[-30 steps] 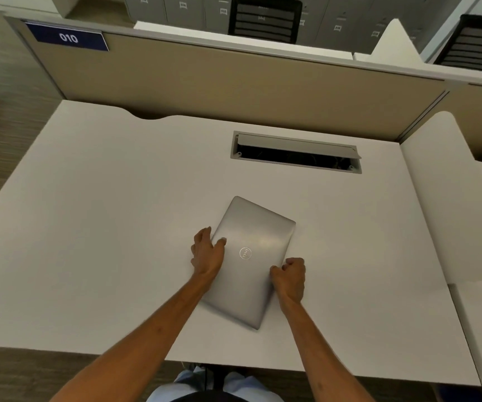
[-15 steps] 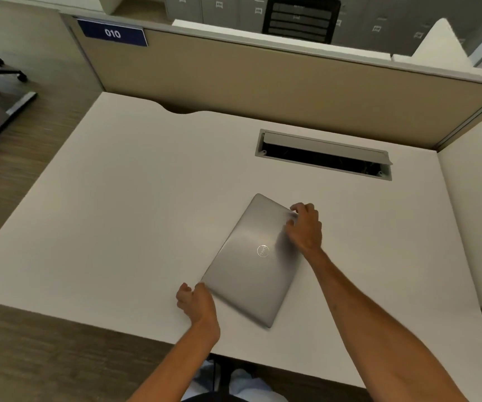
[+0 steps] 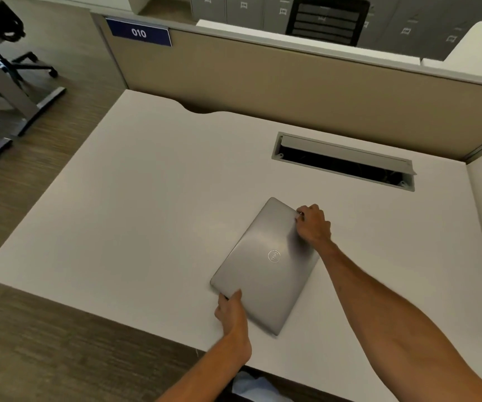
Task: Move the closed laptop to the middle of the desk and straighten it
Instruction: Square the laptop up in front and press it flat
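A closed silver laptop point(image 3: 263, 268) with a round logo lies flat on the white desk point(image 3: 135, 216), turned at an angle to the desk's edges. My left hand point(image 3: 231, 311) grips its near left corner, thumb on the lid. My right hand point(image 3: 312, 224) holds the far right corner, fingers curled over the edge. The laptop sits right of the desk's centre, close to the front edge.
An open cable tray slot point(image 3: 344, 163) is cut into the desk behind the laptop. A beige partition point(image 3: 292, 91) with a blue "010" label point(image 3: 139, 32) runs along the back. An office chair base point(image 3: 16, 62) stands on the floor at left. Another desk adjoins at right.
My left hand went from the lid's middle to the near left corner; my right hand went from the near edge to the far right corner. The laptop is still angled. The camera view shifted.
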`<state>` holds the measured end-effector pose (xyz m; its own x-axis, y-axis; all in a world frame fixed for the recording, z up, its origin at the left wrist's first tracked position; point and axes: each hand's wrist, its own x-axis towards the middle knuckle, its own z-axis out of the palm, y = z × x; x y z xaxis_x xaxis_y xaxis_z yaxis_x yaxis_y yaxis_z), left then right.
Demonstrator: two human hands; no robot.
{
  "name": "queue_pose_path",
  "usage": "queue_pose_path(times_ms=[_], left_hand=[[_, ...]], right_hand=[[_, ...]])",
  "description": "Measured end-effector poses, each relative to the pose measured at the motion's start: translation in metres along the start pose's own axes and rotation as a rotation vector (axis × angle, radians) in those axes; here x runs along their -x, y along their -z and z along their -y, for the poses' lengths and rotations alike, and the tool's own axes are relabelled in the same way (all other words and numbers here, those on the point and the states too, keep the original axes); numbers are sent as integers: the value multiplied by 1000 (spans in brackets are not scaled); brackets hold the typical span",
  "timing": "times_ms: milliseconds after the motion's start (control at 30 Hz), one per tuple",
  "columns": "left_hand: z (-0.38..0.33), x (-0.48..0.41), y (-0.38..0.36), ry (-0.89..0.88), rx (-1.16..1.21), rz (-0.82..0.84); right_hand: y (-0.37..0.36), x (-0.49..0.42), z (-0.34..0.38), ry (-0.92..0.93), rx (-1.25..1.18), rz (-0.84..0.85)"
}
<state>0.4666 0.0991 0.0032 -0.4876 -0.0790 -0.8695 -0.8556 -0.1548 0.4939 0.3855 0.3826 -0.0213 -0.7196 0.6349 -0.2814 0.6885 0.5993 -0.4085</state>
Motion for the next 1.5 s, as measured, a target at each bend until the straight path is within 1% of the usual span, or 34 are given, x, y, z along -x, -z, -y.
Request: queue_pose_path(times_ms=[100, 233, 400, 500, 633, 767, 967, 1167, 1367, 1500], left_hand=[[1, 3, -9, -16, 68, -37], [12, 7, -20, -56, 75, -95], [9, 5, -31, -29, 62, -191], [7, 5, -29, -36, 87, -212], [4, 6, -26, -36, 92, -203], [-1, 5, -23, -97, 111, -165], [-12, -1, -22, -154, 22, -160], [-24, -10, -14, -151, -131, -114], [-50, -26, -12, -234, -240, -64], [-71, -40, -13, -233, -334, -33]], right_hand=[[2, -4, 0, -8, -24, -2], [2, -6, -2, -24, -69, -1], [0, -5, -2, -81, -142, -23], [1, -7, -2, -101, -175, 8], [6, -15, -4, -128, -223, 65], [11, -14, -8, -194, -317, 90], [13, -11, -14, -240, -378, 88], [13, 7, -26, -336, -445, 60], [18, 32, -40, -470, -633, -24], [15, 48, -48, -548, -744, -88]])
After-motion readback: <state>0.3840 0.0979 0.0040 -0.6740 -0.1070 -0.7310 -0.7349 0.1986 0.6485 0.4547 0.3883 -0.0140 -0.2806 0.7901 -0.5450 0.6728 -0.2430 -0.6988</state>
